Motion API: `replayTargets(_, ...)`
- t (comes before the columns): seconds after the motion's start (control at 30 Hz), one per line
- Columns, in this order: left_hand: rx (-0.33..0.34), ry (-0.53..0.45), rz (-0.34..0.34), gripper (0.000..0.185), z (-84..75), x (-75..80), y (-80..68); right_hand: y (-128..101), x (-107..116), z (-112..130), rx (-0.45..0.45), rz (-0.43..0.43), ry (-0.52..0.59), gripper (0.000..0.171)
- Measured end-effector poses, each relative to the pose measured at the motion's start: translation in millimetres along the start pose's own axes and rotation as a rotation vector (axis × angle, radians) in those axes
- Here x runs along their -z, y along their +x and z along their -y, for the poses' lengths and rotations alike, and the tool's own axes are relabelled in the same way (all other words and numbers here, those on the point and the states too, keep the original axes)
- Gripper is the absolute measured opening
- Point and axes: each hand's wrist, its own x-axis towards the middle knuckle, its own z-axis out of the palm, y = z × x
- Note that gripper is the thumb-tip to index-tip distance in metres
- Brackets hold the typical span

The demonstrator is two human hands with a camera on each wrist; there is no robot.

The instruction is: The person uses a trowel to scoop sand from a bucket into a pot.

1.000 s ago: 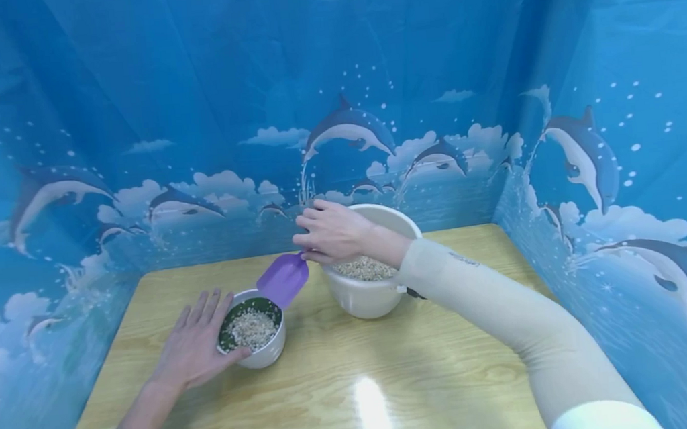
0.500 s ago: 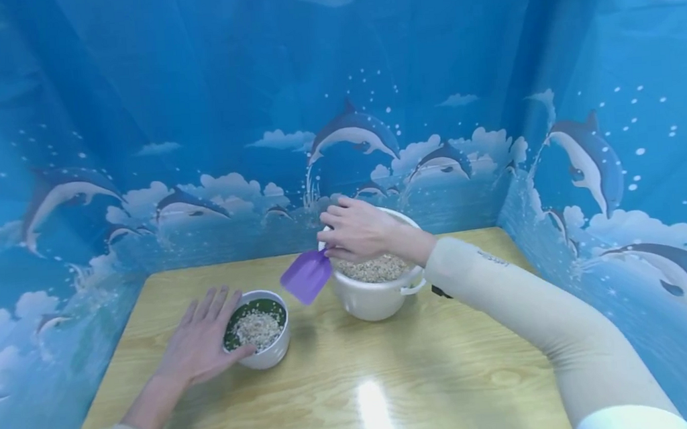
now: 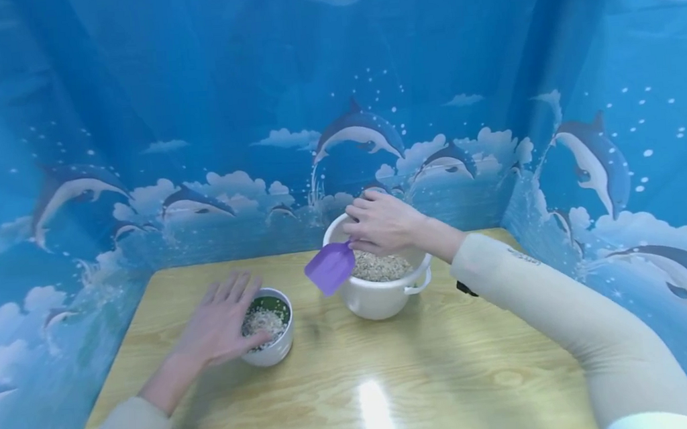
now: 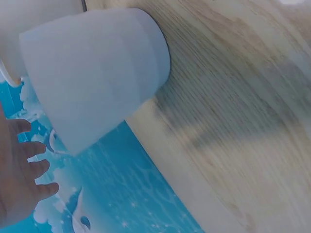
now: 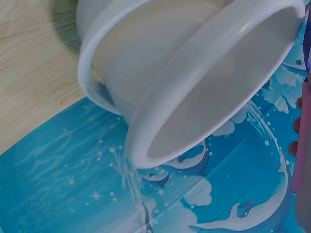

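Note:
My right hand (image 3: 383, 223) pinches a purple scoop (image 3: 331, 268) by its handle. The scoop's blade overlaps the left rim of a white bucket (image 3: 374, 299) in the head view. Pale flaky grains (image 3: 382, 266) lie in that bucket. On the left, my left hand (image 3: 222, 326) has its fingers straight and spread at a small white pot (image 3: 280, 351), hiding its left rim. The pot has a dark green inside and holds a heap of similar pale bits (image 3: 267, 323). The left wrist view shows the pot's side wall (image 4: 97, 73) beside my spread fingers.
Both vessels stand on a wood-grain table (image 3: 310, 406). A blue dolphin-print curtain (image 3: 238, 101) rises along the back and both sides, right behind the bucket. A loop handle (image 5: 92, 73) juts from the bucket's side.
My right hand has carried the scoop from over the pot rightward to the bucket's edge. My left hand has shifted slightly right and covers more of the pot.

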Motion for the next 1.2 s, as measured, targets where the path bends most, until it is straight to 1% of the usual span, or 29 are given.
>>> replayTargets(0.2,-0.044,0.011,0.008,0.109,-12.2,5.2,14.0,-11,3,-7,-0.02,0.022,0.032,0.031)
replayTargets(0.3,-0.069,0.023,0.009,0.109,-18.9,10.4,22.0,-18,4,-11,-0.041,0.03,0.043,0.03)
replayTargets(0.43,-0.107,0.029,0.012,0.11,-26.9,15.7,32.0,-30,4,-16,-0.053,0.024,0.044,0.03)
replayTargets(0.53,-0.137,0.054,0.008,0.11,-31.5,18.9,38.8,-38,5,-21,-0.063,0.02,0.043,0.029)
replayTargets(0.67,-0.161,0.081,0.02,0.111,-37.3,25.2,46.7,-47,7,-26,-0.094,0.029,0.045,0.029)
replayTargets(0.8,-0.18,0.079,0.038,0.11,-43.2,29.3,57.1,-57,8,-33,-0.114,0.038,0.024,0.029)
replayTargets(1.0,-0.206,0.087,0.063,0.108,-51.7,31.8,70.0,-68,9,-41,-0.134,0.056,0.005,0.029)
replayTargets(1.2,-0.22,0.063,0.066,0.109,-59.3,28.3,82.8,-74,4,-48,-0.153,0.082,-0.008,0.027)
